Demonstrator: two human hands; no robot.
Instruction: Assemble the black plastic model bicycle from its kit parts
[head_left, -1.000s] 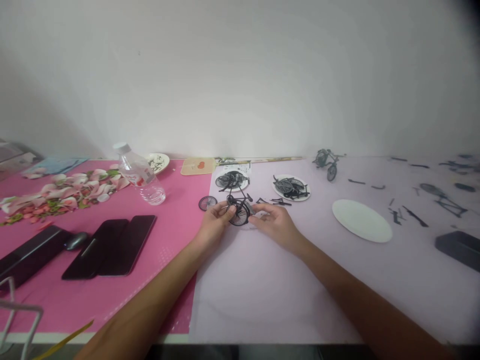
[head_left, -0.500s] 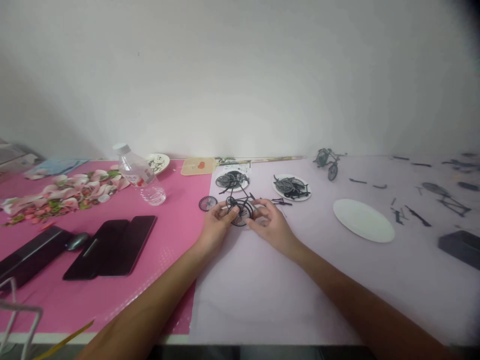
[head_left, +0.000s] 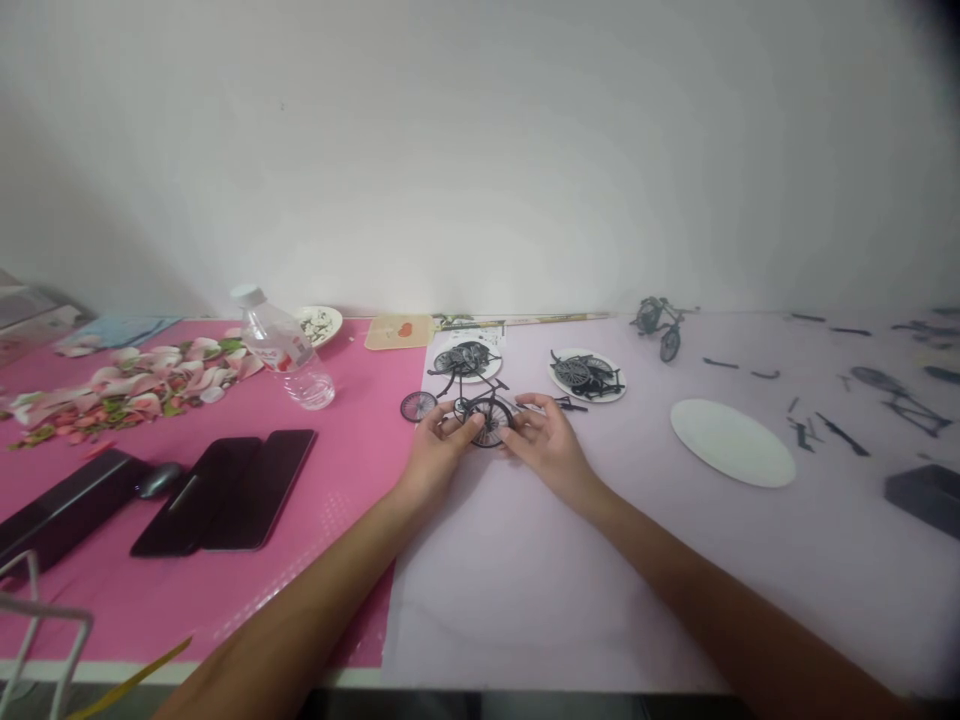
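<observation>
A small black model bicycle [head_left: 496,424], with one spoked wheel showing on its frame, is held just over the table between both of my hands. My left hand [head_left: 437,446] is closed on the wheel's left side, its thumb pressed on the spokes. On the other side, my right hand [head_left: 556,448] pinches the wheel's right edge between thumb and fingers. Left of the bicycle lies a loose spoked wheel [head_left: 418,406]. Behind are two white plates of black bicycle parts, a left plate [head_left: 491,371] and a right plate [head_left: 556,383]. Fingers hide part of the held wheel.
A bare white plate [head_left: 731,443] lies to the right, near scattered black parts [head_left: 842,434]. Another model bicycle [head_left: 658,322] stands by the wall. On the pink side are a water bottle [head_left: 289,356], dark phones [head_left: 259,492] and artificial flowers [head_left: 142,385].
Both hands keep hold of the model bicycle, whose tilt has shifted slightly. My right fingers sit slightly differently at the wheel's edge. The whole view has moved a little.
</observation>
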